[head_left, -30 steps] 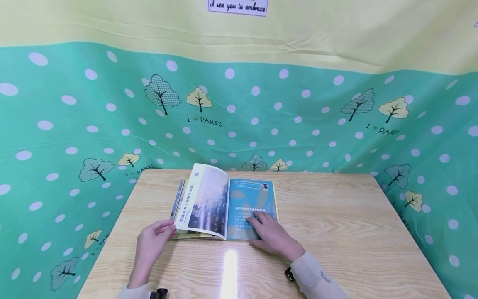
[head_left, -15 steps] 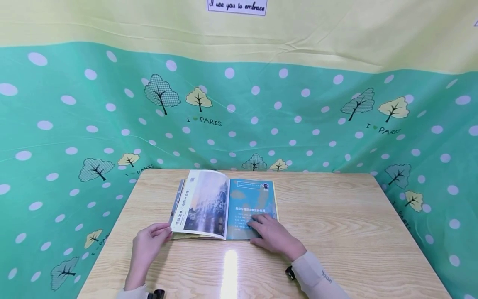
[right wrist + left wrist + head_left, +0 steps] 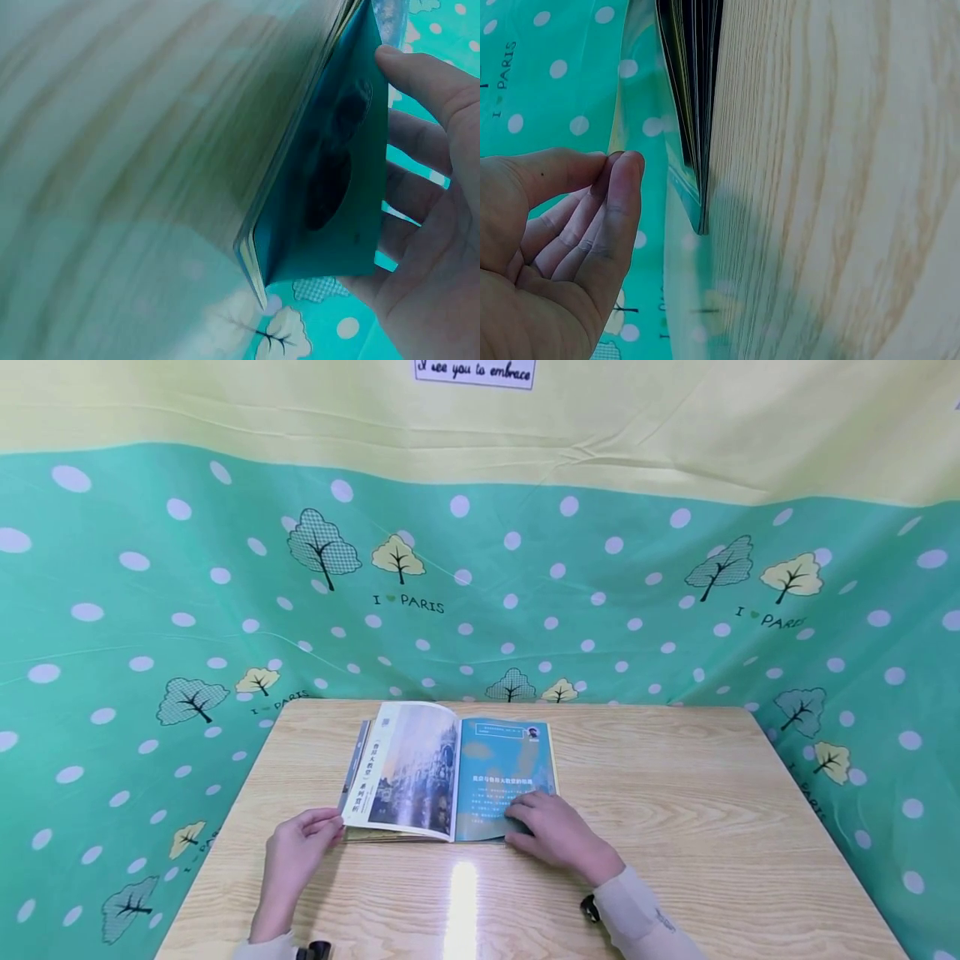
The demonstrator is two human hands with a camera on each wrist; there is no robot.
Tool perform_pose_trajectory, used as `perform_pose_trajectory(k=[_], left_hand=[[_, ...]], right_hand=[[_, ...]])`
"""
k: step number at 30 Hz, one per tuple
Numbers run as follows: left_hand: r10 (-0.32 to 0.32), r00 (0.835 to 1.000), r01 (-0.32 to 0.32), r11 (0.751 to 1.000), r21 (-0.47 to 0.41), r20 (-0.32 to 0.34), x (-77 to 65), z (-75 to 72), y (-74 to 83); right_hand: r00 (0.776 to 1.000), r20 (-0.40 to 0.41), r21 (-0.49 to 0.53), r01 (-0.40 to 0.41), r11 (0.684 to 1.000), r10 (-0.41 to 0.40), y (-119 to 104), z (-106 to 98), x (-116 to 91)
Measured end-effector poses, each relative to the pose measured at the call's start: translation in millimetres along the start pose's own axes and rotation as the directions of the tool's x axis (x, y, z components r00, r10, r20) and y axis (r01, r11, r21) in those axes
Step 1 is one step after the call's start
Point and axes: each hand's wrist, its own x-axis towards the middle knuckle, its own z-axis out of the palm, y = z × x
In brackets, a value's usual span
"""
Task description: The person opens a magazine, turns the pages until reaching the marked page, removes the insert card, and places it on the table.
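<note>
An open book (image 3: pixel 420 768) lies on the wooden table, its left page printed with a misty building picture and its right page (image 3: pixel 491 760) blue with white text. At the lower left corner, my left hand (image 3: pixel 300 852) pinches a raised page between thumb and index finger. My right hand (image 3: pixel 558 835) is at the lower right of the blue page, which bends up beneath its fingers. In the right wrist view, the lifted blue-green leaf (image 3: pixel 330 187) stands away from the pages below, the thumb (image 3: pixel 427 82) at its edge and the other fingers partly hidden behind it.
The wooden table (image 3: pixel 675 793) extends to both sides of the book and toward me. A green dotted cloth (image 3: pixel 600 568) with printed trees hangs behind the table and along both sides. A bright light reflection falls on the table below the book.
My left hand has lowered the left page slightly and moved a little left, then stayed still. My right fingers have drawn in and shifted right, and the blue page's lower corner has lifted.
</note>
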Motion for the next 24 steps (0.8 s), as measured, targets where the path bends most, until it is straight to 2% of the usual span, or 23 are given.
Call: perform_pose_trajectory(k=[4,11,14,18,24], left_hand=[[-0.006,1.0,0.006,1.0,-0.009,0.007,-0.2,0.5,1.4],[0.022,1.0,-0.02,0.994,0.107,-0.018,1.1,-0.3,1.4],[0.04,0.999,-0.035,0.991,0.128,-0.032,1.1,0.2,4.0],[0.066,0.997,-0.063,0.993,0.103,-0.031,2.2,5.4,8.1],[0.113,0.994,-0.113,0.993,0.044,-0.003,3.9,19.6,17.7]], right_hand=[[0.998,-0.062,-0.017,-0.016,1.0,0.015,4.2,-5.9,-6.4],[0.98,-0.191,0.001,-0.054,0.999,0.054,21.6,-9.9,-18.8],[0.965,-0.253,0.013,-0.06,0.998,0.061,27.9,-10.5,-21.6],[0.939,-0.337,0.051,-0.056,0.997,0.07,33.1,-9.1,-24.0],[0.9,-0.404,0.12,-0.126,0.985,0.164,31.9,-6.8,-25.9]])
